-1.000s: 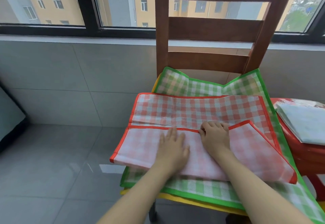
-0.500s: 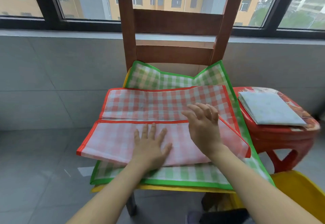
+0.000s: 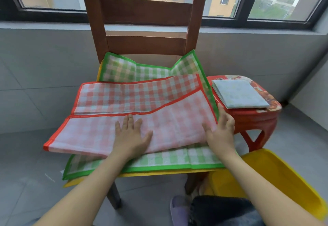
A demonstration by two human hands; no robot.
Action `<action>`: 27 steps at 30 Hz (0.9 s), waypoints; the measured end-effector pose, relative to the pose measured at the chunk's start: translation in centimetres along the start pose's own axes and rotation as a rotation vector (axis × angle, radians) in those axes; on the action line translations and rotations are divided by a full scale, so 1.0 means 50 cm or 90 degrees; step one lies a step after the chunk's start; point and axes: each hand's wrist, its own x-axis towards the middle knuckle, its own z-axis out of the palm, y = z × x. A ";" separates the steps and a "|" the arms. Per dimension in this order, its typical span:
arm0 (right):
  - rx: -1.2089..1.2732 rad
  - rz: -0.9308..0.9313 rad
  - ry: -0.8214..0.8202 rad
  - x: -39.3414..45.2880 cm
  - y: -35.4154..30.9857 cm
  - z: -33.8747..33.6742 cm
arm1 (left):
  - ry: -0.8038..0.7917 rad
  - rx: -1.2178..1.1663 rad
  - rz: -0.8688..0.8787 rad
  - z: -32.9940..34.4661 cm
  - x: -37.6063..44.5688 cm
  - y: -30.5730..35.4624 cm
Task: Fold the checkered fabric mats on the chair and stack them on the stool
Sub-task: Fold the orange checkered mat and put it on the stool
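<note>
Wooden chair [image 3: 145, 12], brown, slatted back. Seat carries a yellow mat [image 3: 159, 173] at the bottom, a green checkered mat [image 3: 159, 161] on it, and a red checkered mat [image 3: 138, 97], partly folded, on top. Red plastic stool [image 3: 255, 121] just beside the chair, on the right; one folded pale blue mat [image 3: 239, 93] lies on its top.

On the chair [image 3: 147, 48] seat lie stacked mats [image 3: 134, 99], the top one folded over itself. Just right of the chair stands the stool [image 3: 255, 121], carrying one folded mat [image 3: 239, 93]. Nearer, below the stool, sits what may be a bin [image 3: 276, 181].
</note>
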 end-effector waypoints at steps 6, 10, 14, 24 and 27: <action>0.194 0.197 0.019 -0.008 0.014 -0.045 | 0.018 -0.001 -0.002 0.004 0.001 0.000; 0.270 0.242 0.028 -0.003 0.016 -0.061 | 0.023 0.000 0.002 0.002 0.000 0.002; 0.425 0.358 0.005 0.021 0.007 -0.066 | 0.029 -0.001 0.000 0.006 0.002 0.003; 0.379 0.349 0.021 0.053 0.014 -0.025 | 0.030 0.006 0.004 0.005 0.000 -0.001; 0.315 0.303 0.039 0.059 0.021 -0.017 | 0.030 0.008 0.004 0.005 0.001 -0.002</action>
